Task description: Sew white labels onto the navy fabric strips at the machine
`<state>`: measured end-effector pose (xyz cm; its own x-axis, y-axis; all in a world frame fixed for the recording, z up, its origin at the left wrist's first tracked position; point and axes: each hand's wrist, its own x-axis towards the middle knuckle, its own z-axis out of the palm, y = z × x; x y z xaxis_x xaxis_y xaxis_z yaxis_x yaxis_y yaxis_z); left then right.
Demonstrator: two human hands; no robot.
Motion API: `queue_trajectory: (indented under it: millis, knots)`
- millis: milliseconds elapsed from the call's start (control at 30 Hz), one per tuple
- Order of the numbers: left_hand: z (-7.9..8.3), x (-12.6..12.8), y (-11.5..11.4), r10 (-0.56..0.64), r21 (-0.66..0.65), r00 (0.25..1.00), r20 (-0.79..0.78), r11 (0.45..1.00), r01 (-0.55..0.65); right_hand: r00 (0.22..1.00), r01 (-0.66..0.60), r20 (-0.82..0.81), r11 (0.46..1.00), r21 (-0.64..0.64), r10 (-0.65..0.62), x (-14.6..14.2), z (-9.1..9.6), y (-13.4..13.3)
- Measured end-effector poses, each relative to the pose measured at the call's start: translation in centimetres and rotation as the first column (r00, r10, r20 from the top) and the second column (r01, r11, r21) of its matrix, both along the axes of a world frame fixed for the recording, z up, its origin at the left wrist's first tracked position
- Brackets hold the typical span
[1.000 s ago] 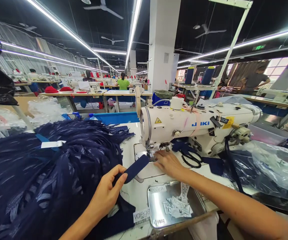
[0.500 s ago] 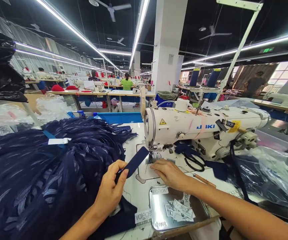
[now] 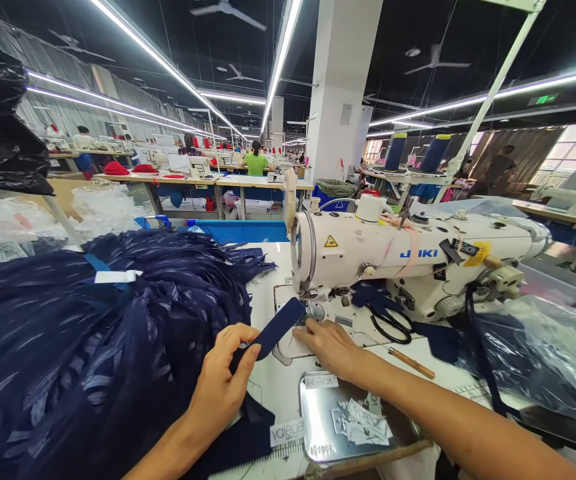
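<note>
My left hand [image 3: 228, 370] pinches a navy fabric strip [image 3: 281, 327] between thumb and fingers. The strip's far end reaches up to the needle area of a white sewing machine [image 3: 368, 247]. My right hand [image 3: 331, 343] lies low by the needle plate [image 3: 314, 311], fingers drawn together and thumb tucked in; what they hold, if anything, is too small to make out. Below, a metal tray [image 3: 318, 420] carries several printed labels [image 3: 365, 423], and another label [image 3: 287, 432] lies at its left edge. Navy cloth [image 3: 248, 427] hangs under my left hand.
A large bundle of navy strips [image 3: 118, 347] fills the left side. Black-handled scissors [image 3: 393, 325] and a wooden-handled tool [image 3: 412, 362] lie right of my right hand. Plastic-wrapped navy goods [image 3: 533, 353] sit at the far right. Another person in green [image 3: 255, 162] sits farther back.
My right hand has shifted slightly left, its fingertips now farther from the needle. The strip's far end has moved slightly right in view. The camera view has shifted a little.
</note>
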<state>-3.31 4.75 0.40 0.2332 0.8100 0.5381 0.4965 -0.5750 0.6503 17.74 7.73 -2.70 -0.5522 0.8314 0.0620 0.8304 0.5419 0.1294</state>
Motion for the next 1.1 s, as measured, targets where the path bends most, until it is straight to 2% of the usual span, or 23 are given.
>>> queue_trajectory:
  millis: [367, 600, 667, 733, 767, 800, 833, 867, 900, 933, 967, 1000, 1033, 1067, 1100]
  knots:
    - [-0.4, -0.1, 0.1, 0.021, -0.022, 0.999, 0.037, 1.000, -0.020, 1.000, -0.013, -0.004, 1.000, -0.006, 0.013, -0.1, 0.2, -0.1]
    - [-0.5, 0.1, 0.3, 0.018, 0.029, 0.999, 0.032, 0.999, -0.019, 0.999, -0.027, -0.023, 0.999, -0.035, 0.026, 0.0, 0.3, 0.2]
    - [-0.5, 0.2, 0.4, 0.012, 0.078, 1.000, 0.020, 0.997, -0.014, 0.999, -0.030, -0.035, 0.998, -0.056, 0.028, 0.0, 0.3, 0.3]
    - [-0.5, 0.4, 0.5, 0.006, 0.160, 1.000, -0.005, 0.987, -0.005, 0.994, -0.037, -0.107, 0.995, -0.092, 0.027, 0.1, 0.4, 0.3]
    - [-0.4, 0.5, 0.5, -0.002, 0.209, 1.000, -0.022, 0.978, 0.006, 0.981, -0.041, -0.194, 0.992, -0.119, 0.017, 0.1, 0.5, 0.2]
    - [-0.2, 0.6, 0.6, -0.012, 0.258, 0.999, -0.044, 0.966, 0.022, 0.948, -0.042, -0.318, 0.987, -0.156, -0.010, 0.1, 0.6, 0.1]
    - [-0.1, 0.6, 0.6, -0.019, 0.306, 0.997, -0.069, 0.951, 0.040, 0.881, -0.041, -0.469, 0.976, -0.213, -0.065, 0.1, 0.9, -0.1]
    - [0.1, 0.6, 0.7, -0.020, 0.350, 0.995, -0.101, 0.935, 0.054, 0.771, -0.054, -0.618, 0.951, -0.305, -0.154, 0.1, 1.2, -0.4]
    - [0.3, 0.6, 0.8, -0.012, 0.396, 0.991, -0.136, 0.916, 0.065, 0.627, -0.106, -0.730, 0.900, -0.424, -0.270, 0.1, 1.7, -0.6]
    - [0.4, 0.6, 0.8, 0.004, 0.441, 0.985, -0.173, 0.894, 0.074, 0.482, -0.204, -0.780, 0.814, -0.543, -0.399, 0.2, 2.2, -0.9]
    - [0.5, 0.6, 0.8, 0.019, 0.486, 0.977, -0.214, 0.869, 0.090, 0.368, -0.333, -0.771, 0.701, -0.631, -0.520, 0.2, 2.8, -1.2]
    - [0.5, 0.6, 0.8, 0.029, 0.524, 0.966, -0.257, 0.844, 0.114, 0.299, -0.464, -0.730, 0.575, -0.674, -0.614, 0.3, 3.4, -1.4]
    - [0.4, 0.6, 0.7, 0.035, 0.552, 0.955, -0.295, 0.822, 0.141, 0.269, -0.571, -0.689, 0.464, -0.677, -0.673, 0.4, 4.0, -1.6]
    - [0.3, 0.6, 0.7, 0.035, 0.568, 0.945, -0.327, 0.806, 0.167, 0.265, -0.638, -0.666, 0.391, -0.663, -0.697, 0.5, 4.5, -1.7]
    - [0.1, 0.6, 0.6, 0.033, 0.577, 0.936, -0.350, 0.795, 0.188, 0.273, -0.665, -0.658, 0.356, -0.656, -0.702, 0.6, 4.9, -1.8]
